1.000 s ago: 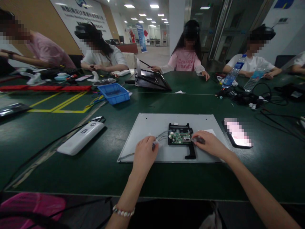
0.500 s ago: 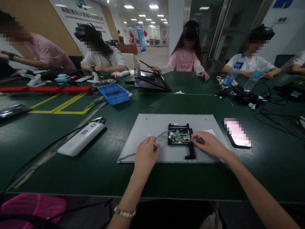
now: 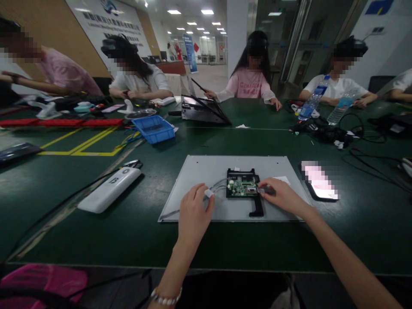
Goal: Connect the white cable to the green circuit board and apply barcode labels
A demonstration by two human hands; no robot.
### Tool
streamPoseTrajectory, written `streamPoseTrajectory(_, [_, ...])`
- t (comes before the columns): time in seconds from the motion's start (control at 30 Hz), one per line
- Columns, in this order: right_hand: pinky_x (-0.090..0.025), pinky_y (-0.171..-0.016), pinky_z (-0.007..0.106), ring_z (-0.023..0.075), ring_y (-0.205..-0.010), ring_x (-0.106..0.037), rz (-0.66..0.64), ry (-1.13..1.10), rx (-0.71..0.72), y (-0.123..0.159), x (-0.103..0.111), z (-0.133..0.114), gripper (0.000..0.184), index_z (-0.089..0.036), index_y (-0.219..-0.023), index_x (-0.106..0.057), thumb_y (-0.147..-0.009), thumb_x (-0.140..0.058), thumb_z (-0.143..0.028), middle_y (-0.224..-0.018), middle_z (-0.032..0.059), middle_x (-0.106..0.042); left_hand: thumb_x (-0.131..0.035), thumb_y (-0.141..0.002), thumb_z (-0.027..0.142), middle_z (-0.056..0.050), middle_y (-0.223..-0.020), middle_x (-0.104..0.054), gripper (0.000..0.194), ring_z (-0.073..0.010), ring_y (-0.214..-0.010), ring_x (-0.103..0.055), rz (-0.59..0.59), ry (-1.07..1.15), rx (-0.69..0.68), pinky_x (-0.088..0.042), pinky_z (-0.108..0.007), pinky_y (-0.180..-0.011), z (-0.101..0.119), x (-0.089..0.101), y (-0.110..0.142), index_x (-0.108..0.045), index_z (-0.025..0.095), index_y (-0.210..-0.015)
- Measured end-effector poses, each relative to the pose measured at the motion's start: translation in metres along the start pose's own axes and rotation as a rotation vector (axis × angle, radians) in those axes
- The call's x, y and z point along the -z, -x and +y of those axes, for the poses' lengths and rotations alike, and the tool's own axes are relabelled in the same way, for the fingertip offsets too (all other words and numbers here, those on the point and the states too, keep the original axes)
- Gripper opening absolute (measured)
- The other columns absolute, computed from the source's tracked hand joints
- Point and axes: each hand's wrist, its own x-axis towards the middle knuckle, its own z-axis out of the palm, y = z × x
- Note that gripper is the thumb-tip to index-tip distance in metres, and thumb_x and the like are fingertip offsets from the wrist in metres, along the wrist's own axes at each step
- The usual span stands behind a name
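Note:
A grey panel lies flat on the table before me. On it is a green circuit board in a black plastic frame, with thin grey cables leaving its left side. My left hand is at these cables, thumb and fingers pinched about a white label on them. My right hand is closed on a small dark grey object, whose tip meets the board's right edge. Its exact kind is too small to make out. A white patch shows behind the right hand.
A white power bank with a cable lies to the left, and a phone to the right. Farther off are a blue basket, two bottles, and black cables. Several people sit across the green table.
My left hand has loosened slightly and its fingers have spread, so the white label shows more clearly. My right hand stays at the board's right edge.

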Motion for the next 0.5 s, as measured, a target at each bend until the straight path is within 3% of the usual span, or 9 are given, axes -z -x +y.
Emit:
streamPoseTrajectory(0.23, [-0.045,-0.078,0.034,0.0190,-0.090,-0.057,0.014,-0.022,-0.009,-0.001,-0.004,-0.001,0.019,-0.023,-0.097,-0.056,-0.079,-0.057,-0.019,-0.097,0.0038,-0.061,-0.052,-0.081,0.019,-0.010,-0.117,-0.057,0.029,-0.0278,-0.107,-0.053,-0.127,-0.137,-0.088,-0.040,-0.044,-0.093,0.002,-0.003,0.005,-0.052,0.019,-0.110])
streamPoseTrajectory(0.5, [-0.045,-0.073,0.031,0.0175,-0.083,-0.058,0.029,-0.070,-0.026,-0.002,-0.004,-0.002,0.013,-0.023,-0.090,-0.055,-0.078,-0.057,-0.020,-0.089,0.0019,-0.061,-0.043,-0.085,0.010,-0.008,-0.095,-0.065,0.021,-0.0244,-0.089,-0.060,-0.221,-0.258,-0.128,-0.044,-0.039,-0.082,0.009,-0.001,-0.006,-0.058,0.019,-0.095])
